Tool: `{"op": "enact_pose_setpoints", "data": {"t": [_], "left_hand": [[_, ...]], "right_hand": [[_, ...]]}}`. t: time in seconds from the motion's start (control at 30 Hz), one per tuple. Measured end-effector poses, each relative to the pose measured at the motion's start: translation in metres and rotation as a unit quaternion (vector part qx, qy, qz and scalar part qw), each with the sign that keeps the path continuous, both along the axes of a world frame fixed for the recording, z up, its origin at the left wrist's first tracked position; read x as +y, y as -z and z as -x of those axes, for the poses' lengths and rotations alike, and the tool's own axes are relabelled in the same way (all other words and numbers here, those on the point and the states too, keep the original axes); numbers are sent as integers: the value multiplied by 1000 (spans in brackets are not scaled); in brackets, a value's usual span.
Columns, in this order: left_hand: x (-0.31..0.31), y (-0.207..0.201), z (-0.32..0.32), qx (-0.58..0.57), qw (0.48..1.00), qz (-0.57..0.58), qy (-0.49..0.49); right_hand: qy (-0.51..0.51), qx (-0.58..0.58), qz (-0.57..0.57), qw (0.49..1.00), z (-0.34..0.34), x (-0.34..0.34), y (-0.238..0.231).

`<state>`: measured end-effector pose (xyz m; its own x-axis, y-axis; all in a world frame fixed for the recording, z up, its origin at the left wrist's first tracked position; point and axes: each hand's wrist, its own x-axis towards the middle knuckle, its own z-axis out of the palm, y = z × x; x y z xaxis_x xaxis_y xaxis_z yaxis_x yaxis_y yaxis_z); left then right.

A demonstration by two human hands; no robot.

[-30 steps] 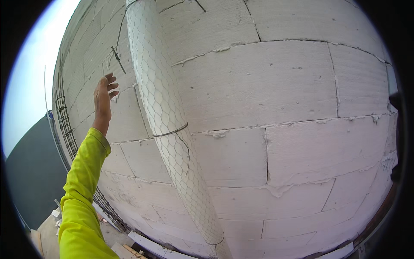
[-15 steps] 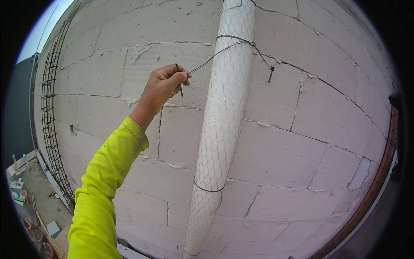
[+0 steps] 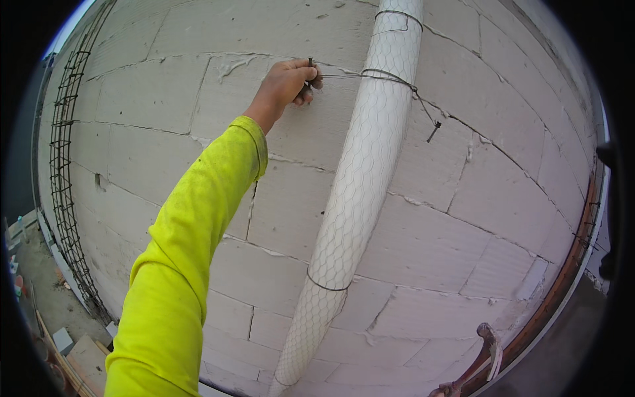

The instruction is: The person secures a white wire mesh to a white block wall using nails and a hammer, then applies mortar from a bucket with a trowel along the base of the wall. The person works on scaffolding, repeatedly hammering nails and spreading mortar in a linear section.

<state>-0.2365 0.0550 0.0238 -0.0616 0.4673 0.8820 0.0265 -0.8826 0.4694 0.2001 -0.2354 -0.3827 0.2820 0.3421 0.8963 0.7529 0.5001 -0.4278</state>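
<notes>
At the upper middle, my left hand [image 3: 288, 86] is closed on a dark nail [image 3: 310, 63] that sticks up out of the fingers. A thin wire [image 3: 340, 76] runs taut from these fingers to a white pipe [image 3: 364, 165] wrapped in hexagonal wire mesh, and loops around it. Right of the pipe, the wire's twisted end hangs against the wall by another nail [image 3: 434, 131]. At the lower right a worn hammer [image 3: 488, 347] shows its head. A sliver of my right hand [image 3: 445, 392] grips its handle at the lower edge; most of that hand is cut off.
Behind the pipe stands a wall of pale blocks [image 3: 423, 245] with rough mortar joints. Another wire band [image 3: 327, 287] circles the pipe lower down. A rebar cage [image 3: 63, 159] stands at the left; tools and boards lie on the ground below. A brown beam [image 3: 555, 304] edges the right.
My left hand has moved up and right, closer to the pipe, still holding the nail and wire. The hammer in my right hand has come into view at the lower right. The view has shifted.
</notes>
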Motion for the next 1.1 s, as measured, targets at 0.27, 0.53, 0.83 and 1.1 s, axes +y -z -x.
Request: {"op": "enact_pose_setpoints", "data": {"t": [0.27,0.53,0.83,1.1], "left_hand": [[1,-4,7,75,994,-60,-48],[6,-5,12,81,993,-79,-44],[12,-6,17,93,992,-89,-6],[14,-7,14,110,987,-109,-34]], "right_hand": [[-110,-52,-71,990,74,31,-207],[-85,-302,-63,948,171,81,-371],[30,-368,14,929,227,102,-416],[41,-388,13,920,242,103,-424]]}}
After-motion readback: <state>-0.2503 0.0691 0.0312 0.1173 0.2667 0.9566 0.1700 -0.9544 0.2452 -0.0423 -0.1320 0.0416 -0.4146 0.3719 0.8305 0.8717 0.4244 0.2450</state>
